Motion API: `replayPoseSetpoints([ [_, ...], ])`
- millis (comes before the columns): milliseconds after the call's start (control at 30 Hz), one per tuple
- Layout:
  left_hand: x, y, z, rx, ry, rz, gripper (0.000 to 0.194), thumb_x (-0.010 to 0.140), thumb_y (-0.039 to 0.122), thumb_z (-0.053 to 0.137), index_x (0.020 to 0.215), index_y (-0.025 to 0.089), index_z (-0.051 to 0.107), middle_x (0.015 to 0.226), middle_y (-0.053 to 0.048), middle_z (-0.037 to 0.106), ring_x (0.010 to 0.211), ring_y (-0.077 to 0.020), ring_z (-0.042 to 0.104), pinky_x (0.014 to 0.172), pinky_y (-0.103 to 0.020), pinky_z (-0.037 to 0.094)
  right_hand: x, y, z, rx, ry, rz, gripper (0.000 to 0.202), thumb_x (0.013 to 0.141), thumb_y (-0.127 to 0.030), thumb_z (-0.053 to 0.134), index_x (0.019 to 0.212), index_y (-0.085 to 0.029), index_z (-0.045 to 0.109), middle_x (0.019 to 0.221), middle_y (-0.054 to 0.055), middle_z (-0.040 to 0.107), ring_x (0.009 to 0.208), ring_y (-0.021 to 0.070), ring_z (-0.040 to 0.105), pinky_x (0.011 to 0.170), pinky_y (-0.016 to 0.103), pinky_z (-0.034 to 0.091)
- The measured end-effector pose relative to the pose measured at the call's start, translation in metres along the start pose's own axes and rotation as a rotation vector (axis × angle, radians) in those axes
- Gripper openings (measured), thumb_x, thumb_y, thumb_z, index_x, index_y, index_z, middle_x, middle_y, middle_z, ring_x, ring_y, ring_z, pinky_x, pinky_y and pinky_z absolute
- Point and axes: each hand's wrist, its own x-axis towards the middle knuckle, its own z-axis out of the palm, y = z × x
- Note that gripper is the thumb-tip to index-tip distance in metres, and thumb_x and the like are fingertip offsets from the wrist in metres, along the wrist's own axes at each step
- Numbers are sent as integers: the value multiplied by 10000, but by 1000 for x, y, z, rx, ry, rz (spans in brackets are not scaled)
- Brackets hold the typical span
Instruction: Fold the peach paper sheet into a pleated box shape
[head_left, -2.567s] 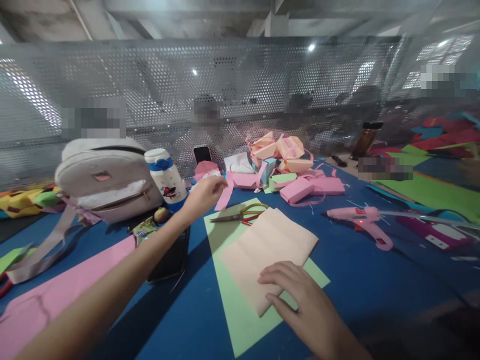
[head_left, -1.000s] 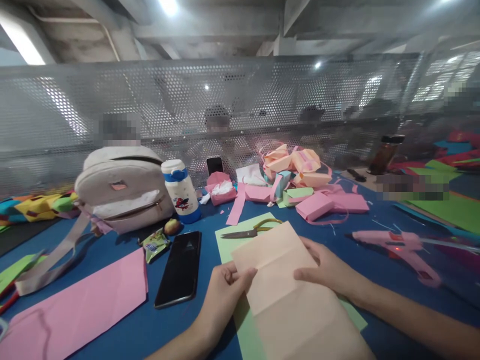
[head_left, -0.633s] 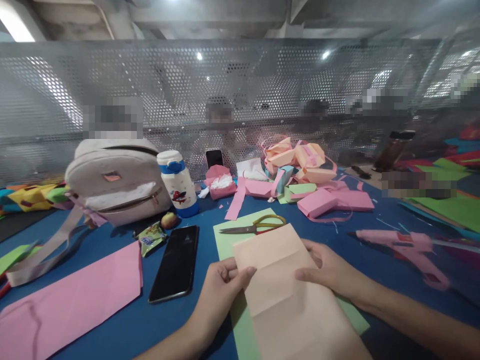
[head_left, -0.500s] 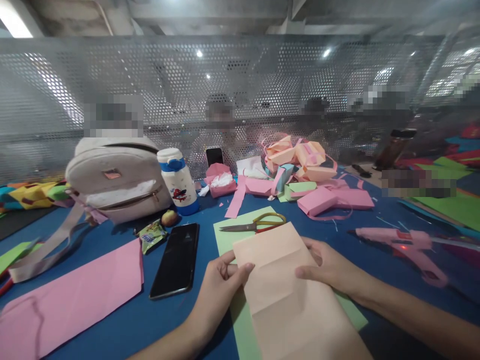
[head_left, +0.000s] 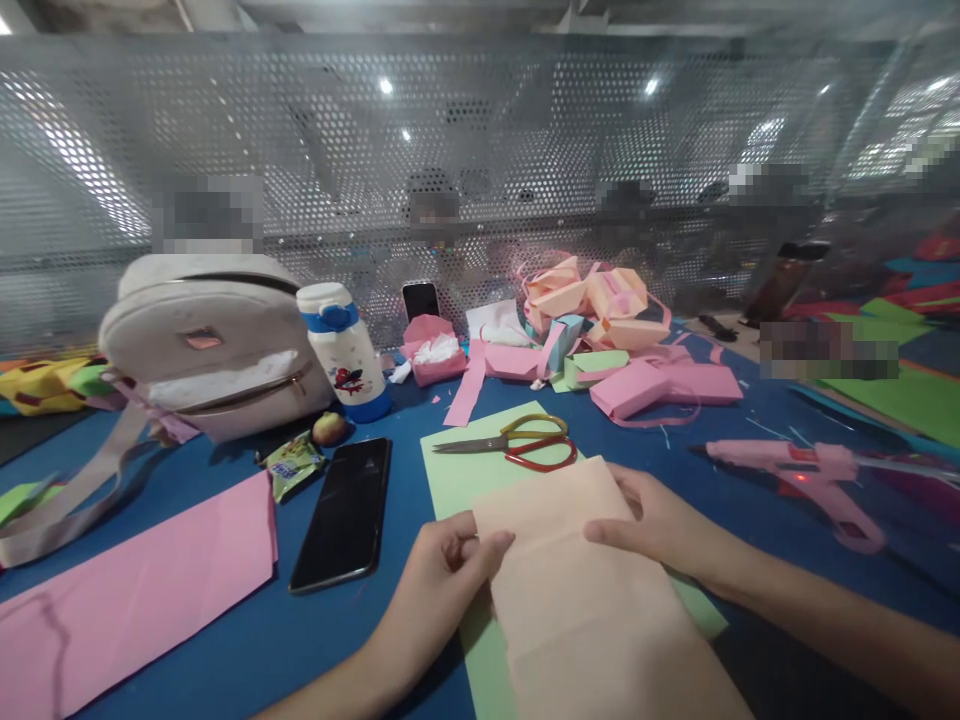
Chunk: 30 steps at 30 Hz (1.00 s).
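A creased peach paper (head_left: 592, 620) is held up between both hands over a light green sheet (head_left: 480, 490). My left hand (head_left: 457, 570) pinches its left edge, thumb on top and fingers behind. My right hand (head_left: 652, 520) grips the right edge the same way, with its thumb lying on the paper. Scissors (head_left: 502, 444) with a yellow and a red handle loop lie on the green sheet, just beyond the peach paper's far edge.
Left are a black phone (head_left: 343, 515), pink paper (head_left: 150, 590), a snack packet (head_left: 295, 466), a bottle (head_left: 346, 355) and a backpack (head_left: 217, 350). Pink and peach paper pieces (head_left: 592, 305) lie at the back. A pink glue gun (head_left: 810, 475) lies right.
The view has shifted slightly. The peach paper has tilted and come lower, so the red scissor handle now shows fully. Both hands keep their hold.
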Motion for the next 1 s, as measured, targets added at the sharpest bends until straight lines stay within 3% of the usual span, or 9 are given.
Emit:
replayPoseSetpoints([
  [167, 2, 4, -4, -4, 31, 21, 489, 829, 608, 635, 936, 132, 671, 632, -4, 562, 541, -109, 470, 505, -194, 359, -3, 3, -1, -79, 20, 13, 638, 662, -347, 849, 1220, -165, 597, 1259, 127, 656, 1099, 295, 649, 923, 385, 539],
  [400, 3, 3, -5, -12, 81, 24, 565, 845, 631, 589, 567, 140, 559, 524, -1, 504, 497, -100, 443, 489, -193, 343, -4, 4, -1, -119, 13, 62, 638, 689, -404, 819, 1237, -164, 598, 1242, 141, 662, 1075, 310, 660, 934, 421, 535],
  [600, 1, -1, -7, -233, 169, -65, 610, 803, 672, 613, 555, 115, 627, 502, -40, 562, 462, -110, 503, 484, -197, 412, -3, 0, -1, -105, -5, 87, 668, 703, -442, 802, 1267, -156, 586, 1230, 148, 668, 1072, 316, 663, 934, 428, 536],
  [833, 3, 5, -8, -144, 78, -13, 512, 806, 605, 664, 663, 116, 705, 586, -35, 610, 538, -117, 544, 531, -193, 438, -2, 2, -4, -98, 13, 106, 699, 714, -434, 799, 1314, -167, 557, 1244, 148, 662, 1083, 309, 660, 928, 416, 541],
  [1000, 3, 3, -9, -93, 47, -80, 409, 771, 527, 728, 704, 124, 715, 589, -21, 626, 532, -109, 536, 524, -186, 408, -3, 0, -2, -84, 1, 110, 715, 694, -424, 813, 1308, -161, 557, 1280, 151, 641, 1078, 310, 661, 925, 410, 543],
])
